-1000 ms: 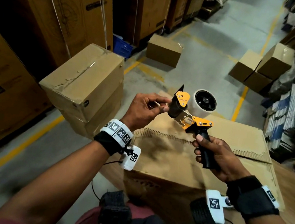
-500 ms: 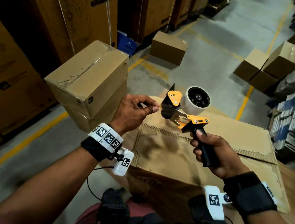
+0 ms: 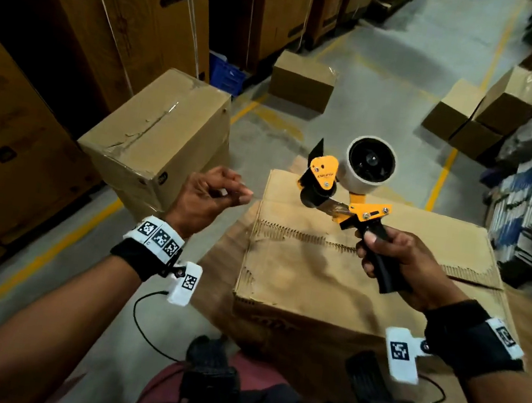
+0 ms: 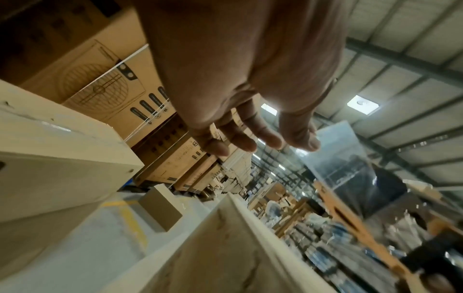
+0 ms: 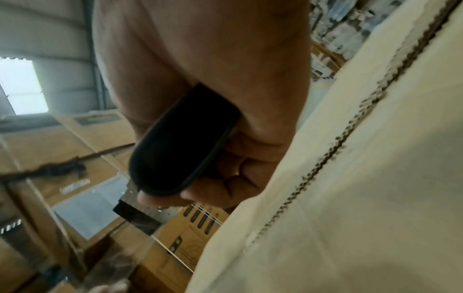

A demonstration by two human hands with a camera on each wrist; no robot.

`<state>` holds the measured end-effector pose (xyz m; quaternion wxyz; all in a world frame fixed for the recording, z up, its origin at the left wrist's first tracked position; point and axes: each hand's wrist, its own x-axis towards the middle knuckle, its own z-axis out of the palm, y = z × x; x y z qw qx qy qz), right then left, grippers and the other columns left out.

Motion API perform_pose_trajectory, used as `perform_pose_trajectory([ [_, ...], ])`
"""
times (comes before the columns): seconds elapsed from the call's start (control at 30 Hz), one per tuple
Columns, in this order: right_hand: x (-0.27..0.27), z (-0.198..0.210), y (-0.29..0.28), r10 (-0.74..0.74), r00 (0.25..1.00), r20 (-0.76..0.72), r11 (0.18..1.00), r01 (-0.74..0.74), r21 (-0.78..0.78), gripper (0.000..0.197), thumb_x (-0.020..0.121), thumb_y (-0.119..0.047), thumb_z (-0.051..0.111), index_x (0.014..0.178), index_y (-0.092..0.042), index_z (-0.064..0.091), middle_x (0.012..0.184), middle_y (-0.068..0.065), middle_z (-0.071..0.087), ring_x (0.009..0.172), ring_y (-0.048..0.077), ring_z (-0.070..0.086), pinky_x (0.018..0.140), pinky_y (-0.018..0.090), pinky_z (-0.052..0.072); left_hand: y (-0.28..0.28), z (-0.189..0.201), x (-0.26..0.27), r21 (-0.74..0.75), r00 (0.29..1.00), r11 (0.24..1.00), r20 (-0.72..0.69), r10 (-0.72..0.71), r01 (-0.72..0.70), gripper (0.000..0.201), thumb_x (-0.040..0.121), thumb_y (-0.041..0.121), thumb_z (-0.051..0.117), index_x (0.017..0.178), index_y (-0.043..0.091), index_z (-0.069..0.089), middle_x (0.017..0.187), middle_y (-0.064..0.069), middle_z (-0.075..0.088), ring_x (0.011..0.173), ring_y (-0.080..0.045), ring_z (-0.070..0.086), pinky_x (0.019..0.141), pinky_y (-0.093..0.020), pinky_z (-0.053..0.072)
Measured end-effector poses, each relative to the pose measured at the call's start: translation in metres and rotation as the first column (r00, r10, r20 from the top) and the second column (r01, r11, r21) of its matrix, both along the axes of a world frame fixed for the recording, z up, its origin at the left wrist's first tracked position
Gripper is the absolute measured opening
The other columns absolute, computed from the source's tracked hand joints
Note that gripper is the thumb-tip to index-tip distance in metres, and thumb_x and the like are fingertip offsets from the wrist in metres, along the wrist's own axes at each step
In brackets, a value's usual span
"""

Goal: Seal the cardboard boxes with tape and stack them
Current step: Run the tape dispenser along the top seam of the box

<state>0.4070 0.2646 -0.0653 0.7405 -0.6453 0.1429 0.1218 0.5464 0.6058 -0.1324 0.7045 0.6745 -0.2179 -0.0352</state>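
Directly before the person, we find one cardboard box [image 3: 350,274] whose top seam shows no tape; its torn, ragged flap edge lies exposed. Right hand [image 3: 399,264] has its grip closed round the black handle of the tape dispenser [image 3: 345,185], held above that box, not touching it. Left hand [image 3: 211,193] hangs near the dispenser's front with thumb and forefinger tips together; whether it holds a tape end we cannot tell. To the left, two taped boxes [image 3: 160,138] sit stacked. We judge sealing of the near box not yet begun, with stacking to follow.
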Motion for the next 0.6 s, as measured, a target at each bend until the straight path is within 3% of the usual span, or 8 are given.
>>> perform_pose_trajectory([
  [0.1, -0.001, -0.009, 0.004, 0.057, 0.996, 0.068, 0.989, -0.047, -0.14, 0.038, 0.087, -0.024, 0.074, 0.114, 0.001, 0.066, 0.089, 0.017, 0.069, 0.07, 0.024, 0.061, 0.062, 0.028, 0.05, 0.01, -0.016, 0.002, 0.063, 0.997, 0.998, 0.076, -0.017, 0.012, 0.026, 0.074, 0.007, 0.088, 0.099, 0.007, 0.081, 0.096, -0.008, 0.065, 0.095, -0.01, 0.065, 0.086, -0.026, 0.056],
  [0.17, -0.001, -0.012, 0.008, 0.085, 0.993, 0.086, 0.961, -0.059, -0.27, 0.03, 0.086, -0.021, 0.071, 0.11, -0.004, 0.068, 0.09, 0.013, 0.075, 0.074, 0.02, 0.066, 0.061, 0.027, 0.053, 0.017, -0.03, 0.005, 0.156, 0.991, 0.987, 0.133, 0.0, -0.021, 0.026, 0.076, 0.012, 0.088, 0.1, 0.018, 0.083, 0.097, 0.002, 0.067, 0.093, -0.017, 0.066, 0.084, -0.033, 0.056],
  [0.23, 0.001, -0.014, 0.009, 0.103, 0.992, 0.077, 0.932, -0.069, -0.356, 0.026, 0.086, -0.021, 0.072, 0.108, -0.008, 0.068, 0.093, 0.013, 0.075, 0.073, 0.017, 0.066, 0.055, 0.028, 0.053, 0.023, -0.041, 0.01, 0.296, 0.963, 0.954, 0.266, -0.043, -0.039, 0.014, 0.082, 0.024, 0.087, 0.096, 0.025, 0.085, 0.096, 0.003, 0.068, 0.091, -0.025, 0.064, 0.081, -0.044, 0.053],
  [0.33, 0.008, -0.017, 0.005, 0.186, 0.981, 0.061, 0.878, -0.138, -0.459, 0.025, 0.09, -0.021, 0.074, 0.111, -0.008, 0.068, 0.096, 0.02, 0.072, 0.069, 0.015, 0.061, 0.053, 0.027, 0.05, 0.025, -0.049, 0.02, 0.397, 0.86, 0.912, 0.496, -0.117, -0.105, 0.014, 0.087, 0.03, 0.079, 0.088, 0.017, 0.085, 0.09, -0.004, 0.069, 0.083, -0.014, 0.055, 0.074, -0.037, 0.042],
  [0.4, 0.014, -0.018, 0.006, 0.234, 0.97, 0.065, 0.864, -0.177, -0.471, 0.027, 0.09, -0.019, 0.074, 0.113, -0.008, 0.068, 0.088, 0.015, 0.071, 0.062, 0.014, 0.056, 0.051, 0.025, 0.045, 0.025, -0.049, 0.03, 0.412, 0.799, 0.902, 0.582, -0.153, -0.127, 0.015, 0.089, 0.029, 0.077, 0.085, 0.017, 0.085, 0.088, -0.005, 0.07, 0.082, -0.012, 0.05, 0.072, -0.03, 0.036],
  [0.53, 0.022, -0.022, 0.01, 0.238, 0.969, 0.069, 0.87, -0.181, -0.459, 0.035, 0.085, -0.019, 0.075, 0.114, -0.002, 0.065, 0.084, 0.007, 0.074, 0.059, 0.018, 0.048, 0.048, 0.027, 0.038, 0.028, -0.063, 0.049, 0.49, 0.719, 0.862, 0.645, -0.258, -0.131, 0.004, 0.092, 0.023, 0.081, 0.09, 0.024, 0.084, 0.095, -0.001, 0.071, 0.078, -0.024, 0.056, 0.065, -0.04, 0.041],
  [0.6, 0.026, -0.024, 0.012, 0.244, 0.968, 0.057, 0.859, -0.189, -0.476, 0.04, 0.082, -0.019, 0.078, 0.112, 0.002, 0.062, 0.089, 0.014, 0.075, 0.064, 0.021, 0.051, 0.049, 0.028, 0.04, 0.031, -0.068, 0.056, 0.489, 0.727, 0.864, 0.635, -0.26, -0.118, 0.005, 0.091, 0.02, 0.084, 0.092, 0.025, 0.084, 0.096, -0.001, 0.071, 0.077, -0.025, 0.057, 0.063, -0.042, 0.042],
])
